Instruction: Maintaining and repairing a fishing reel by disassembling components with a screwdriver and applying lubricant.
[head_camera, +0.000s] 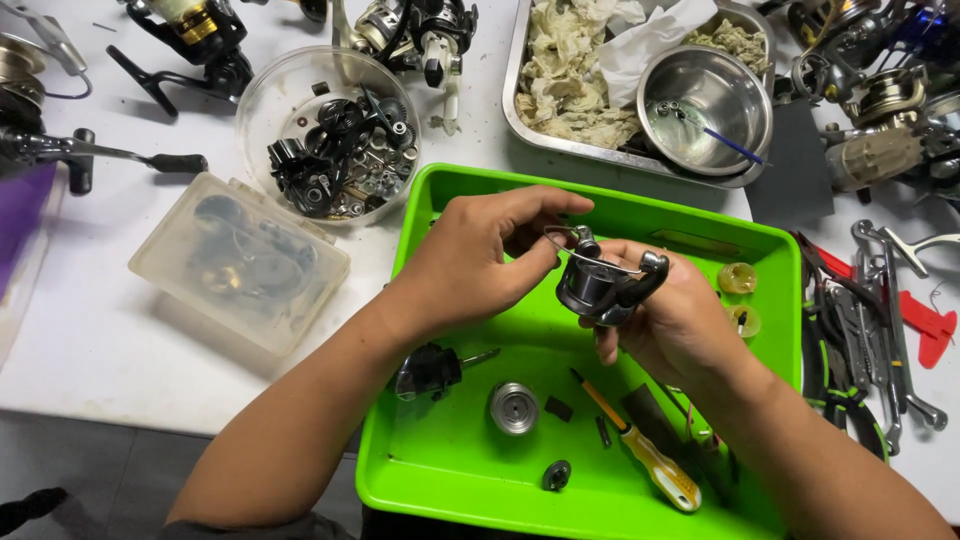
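Head view, 2 hands' fingers gripping 1 reel rotor (598, 283), 1 green tray (470, 470), 1 screwdriver (640, 450)

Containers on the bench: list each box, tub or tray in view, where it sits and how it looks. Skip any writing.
Green tray: centre, rectangular, bright green plastic.
Lidded box: left of it, clear, rectangular, dark parts inside.
Round tub: above the box, clear, open, small black and metal parts.
Steel pan: top centre, rectangular, soiled rags inside.
Steel bowl: in that pan, round, shiny.
No labels, signs or screens show.

Bright, even overhead light, soft shadows, sharp focus, slight wide-angle edge distortion.
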